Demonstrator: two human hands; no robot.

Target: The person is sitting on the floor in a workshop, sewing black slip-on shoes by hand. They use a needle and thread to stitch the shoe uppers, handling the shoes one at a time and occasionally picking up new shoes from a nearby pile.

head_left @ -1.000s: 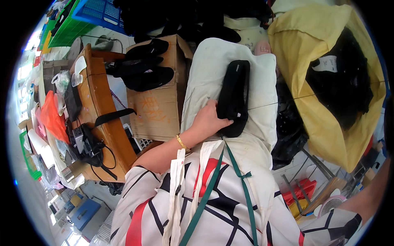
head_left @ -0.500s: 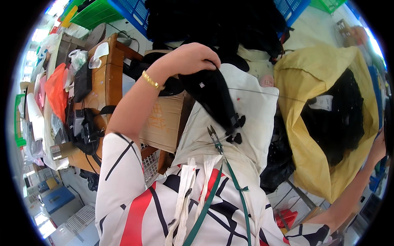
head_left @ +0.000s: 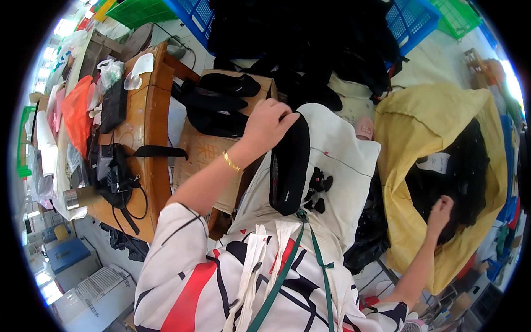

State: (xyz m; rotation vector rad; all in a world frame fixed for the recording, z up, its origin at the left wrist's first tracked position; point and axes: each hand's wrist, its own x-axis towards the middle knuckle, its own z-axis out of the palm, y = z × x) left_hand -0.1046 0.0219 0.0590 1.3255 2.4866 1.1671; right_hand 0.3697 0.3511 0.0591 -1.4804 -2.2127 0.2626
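Note:
My left hand [head_left: 272,123] is closed on one end of a black slip-on flat shoe [head_left: 290,171], which hangs over my lap. The shoe's other end points toward me, just above the green cord [head_left: 303,217]. On the white cloth [head_left: 345,166] beside it lie several small black pieces [head_left: 318,185], perhaps bows. My right hand [head_left: 440,213] is at the mouth of a yellow sack [head_left: 395,182] full of black items [head_left: 470,171]. Its fingers are curled together, and what they hold, if anything, I cannot make out.
More black shoes [head_left: 218,122] lie on a cardboard box [head_left: 202,177] at my left. A wooden table [head_left: 149,105] with a black bag [head_left: 116,177] stands beyond it. A blue crate [head_left: 412,25] heaped with black items is ahead. Black plastic [head_left: 369,227] lies beside the sack.
My left hand has turned the shoe more upright, its lower end now nearer me and covering the snips. My right hand has come in from the far right to the sack's mouth.

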